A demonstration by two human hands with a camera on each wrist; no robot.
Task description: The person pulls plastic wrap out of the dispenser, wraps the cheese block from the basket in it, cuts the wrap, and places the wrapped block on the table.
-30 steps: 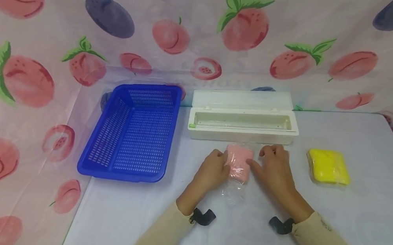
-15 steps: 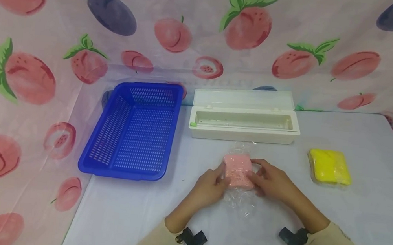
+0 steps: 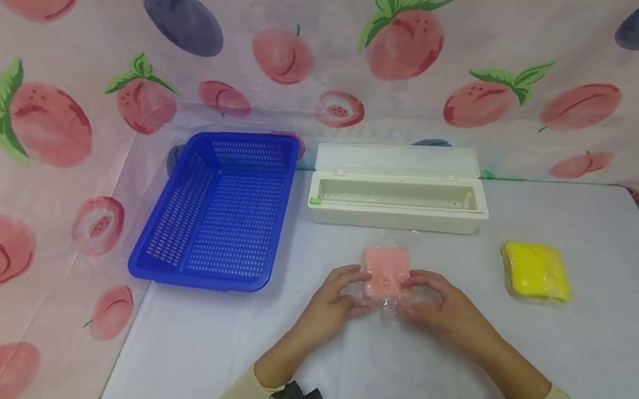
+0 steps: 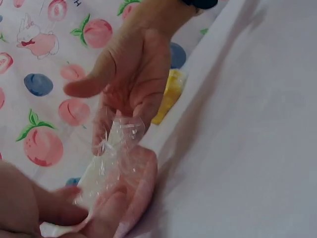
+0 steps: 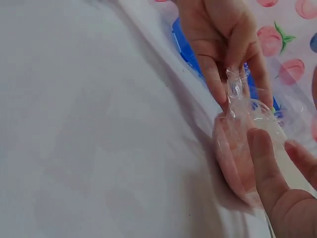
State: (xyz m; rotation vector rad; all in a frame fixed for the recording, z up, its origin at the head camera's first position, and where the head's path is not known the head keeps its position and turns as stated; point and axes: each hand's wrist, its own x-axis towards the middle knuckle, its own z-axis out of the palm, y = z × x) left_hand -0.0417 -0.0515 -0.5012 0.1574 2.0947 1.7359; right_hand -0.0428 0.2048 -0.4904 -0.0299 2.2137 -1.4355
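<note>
A pink block (image 3: 385, 271) wrapped in clear plastic lies on the table in front of me. Its plastic wrap (image 3: 388, 308) sticks out at the near end, bunched and shiny. My left hand (image 3: 332, 307) is at the block's left side, finger and thumb pinching the wrap by the near end. From the right, my right hand (image 3: 447, 311) touches the block and wrap with extended, slightly bent fingers. In the left wrist view the right hand (image 4: 131, 74) has its thumb spread away from its fingers. The left hand (image 5: 228, 44) hangs over the wrap in the right wrist view.
Behind the block stands a long white box (image 3: 398, 220) with its lid raised. A blue mesh basket (image 3: 199, 280) is at the left. To the right lies a yellow block (image 3: 538, 272) in clear wrap. A fruit-patterned cloth (image 3: 282, 106) hangs behind the table.
Both hands have shifted toward the block's near end, and the block has moved slightly nearer overall. Wrap that lay spread out at the near end is now gathered between the hands.
</note>
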